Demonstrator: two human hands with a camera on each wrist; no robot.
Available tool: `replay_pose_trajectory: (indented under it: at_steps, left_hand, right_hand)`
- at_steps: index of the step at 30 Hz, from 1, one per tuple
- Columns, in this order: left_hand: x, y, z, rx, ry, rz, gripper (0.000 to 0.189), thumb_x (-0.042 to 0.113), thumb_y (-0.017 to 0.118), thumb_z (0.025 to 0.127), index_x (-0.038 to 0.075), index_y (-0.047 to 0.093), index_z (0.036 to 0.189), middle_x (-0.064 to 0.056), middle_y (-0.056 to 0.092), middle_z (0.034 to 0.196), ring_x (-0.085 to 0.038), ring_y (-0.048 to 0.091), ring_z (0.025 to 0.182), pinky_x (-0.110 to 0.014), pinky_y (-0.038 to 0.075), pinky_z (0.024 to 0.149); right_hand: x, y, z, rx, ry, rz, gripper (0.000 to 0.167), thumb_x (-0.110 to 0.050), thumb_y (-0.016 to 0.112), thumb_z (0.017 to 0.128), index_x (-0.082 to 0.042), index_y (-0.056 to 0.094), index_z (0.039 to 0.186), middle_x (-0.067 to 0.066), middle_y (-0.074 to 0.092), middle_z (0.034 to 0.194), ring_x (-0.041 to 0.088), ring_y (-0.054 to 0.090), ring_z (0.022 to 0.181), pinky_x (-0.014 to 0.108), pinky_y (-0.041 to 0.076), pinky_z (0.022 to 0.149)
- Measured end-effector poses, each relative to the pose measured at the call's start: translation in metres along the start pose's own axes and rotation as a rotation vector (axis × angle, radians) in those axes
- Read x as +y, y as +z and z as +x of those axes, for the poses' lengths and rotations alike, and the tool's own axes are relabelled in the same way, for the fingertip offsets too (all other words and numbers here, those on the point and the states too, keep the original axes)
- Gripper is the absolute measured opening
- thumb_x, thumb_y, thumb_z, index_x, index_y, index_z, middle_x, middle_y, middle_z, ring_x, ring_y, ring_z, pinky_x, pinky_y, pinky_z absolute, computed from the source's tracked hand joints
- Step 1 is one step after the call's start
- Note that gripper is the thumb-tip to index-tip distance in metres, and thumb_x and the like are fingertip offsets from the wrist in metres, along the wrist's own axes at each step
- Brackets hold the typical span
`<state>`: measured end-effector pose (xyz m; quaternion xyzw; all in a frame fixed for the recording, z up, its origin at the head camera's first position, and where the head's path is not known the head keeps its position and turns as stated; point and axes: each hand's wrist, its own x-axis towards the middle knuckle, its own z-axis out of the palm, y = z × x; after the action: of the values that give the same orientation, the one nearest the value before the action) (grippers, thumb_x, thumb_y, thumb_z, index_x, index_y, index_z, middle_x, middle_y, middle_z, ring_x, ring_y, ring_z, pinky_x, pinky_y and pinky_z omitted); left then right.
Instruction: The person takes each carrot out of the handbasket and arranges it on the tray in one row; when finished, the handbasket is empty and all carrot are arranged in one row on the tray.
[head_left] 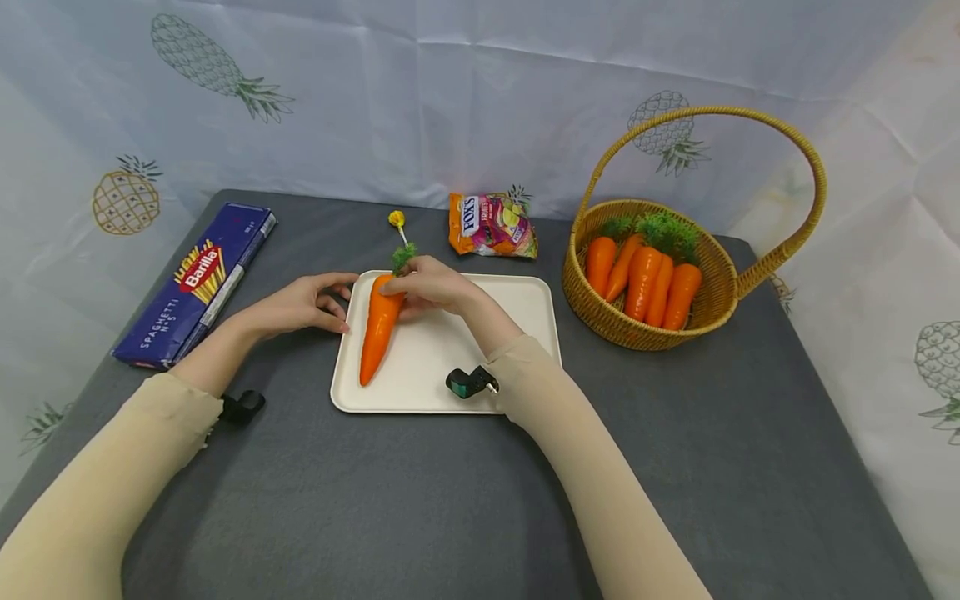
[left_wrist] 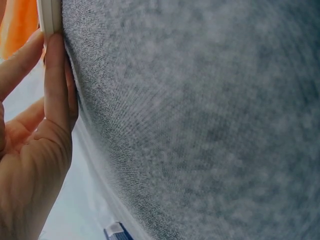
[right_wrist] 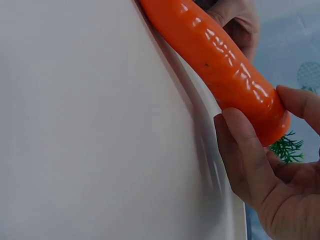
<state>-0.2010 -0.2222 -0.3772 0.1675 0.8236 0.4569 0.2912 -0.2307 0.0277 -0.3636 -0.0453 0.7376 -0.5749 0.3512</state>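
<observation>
A large orange carrot (head_left: 381, 325) with a green tuft lies lengthwise over the left part of a cream rectangular tray (head_left: 480, 392). My right hand (head_left: 431, 287) grips its thick top end, thumb on one side and fingers on the other, as the right wrist view shows. At the tray's left rim is my left hand (head_left: 311, 304), its thumb and fingertips bent against the edge. In the left wrist view the fingertips (left_wrist: 56, 42) touch the tray's rim (left_wrist: 49, 15). The carrot's tuft (right_wrist: 287, 148) is partly hidden behind the right hand.
A wicker basket (head_left: 630, 335) with a tall handle holds several carrots (head_left: 643, 279) at the right. Behind the tray lie a yellow lollipop (head_left: 397, 219) and a candy bag (head_left: 491, 225). A blue spaghetti box (head_left: 197, 283) lies at the left, beside the left forearm.
</observation>
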Motion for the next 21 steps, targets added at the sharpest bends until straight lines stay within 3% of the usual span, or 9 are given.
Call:
replay_pose_trajectory:
  at_steps: [14, 21]
  left_hand:
    - [0.002, 0.001, 0.0, -0.002, -0.005, -0.005, 0.085, 0.006, 0.07, 0.089, 0.002, 0.018, 0.157, -0.021, 0.039, 0.135, -0.003, 0.063, 0.088, -0.02, 0.053, 0.076]
    - [0.002, 0.001, 0.0, -0.007, -0.01, -0.002, 0.085, 0.007, 0.069, 0.09, 0.003, 0.018, 0.157, -0.021, 0.039, 0.136, -0.004, 0.062, 0.089, -0.02, 0.054, 0.077]
  right_hand:
    - [0.002, 0.012, 0.012, 0.041, -0.003, 0.007, 0.034, -0.017, 0.072, 0.09, -0.001, 0.052, 0.111, 0.007, 0.058, 0.098, 0.015, 0.063, 0.066, 0.024, 0.058, 0.06]
    - [0.001, 0.017, 0.01, 0.11, -0.038, -0.032, 0.038, -0.022, 0.075, 0.088, 0.001, 0.055, 0.111, 0.007, 0.057, 0.098, 0.015, 0.064, 0.065, 0.026, 0.059, 0.062]
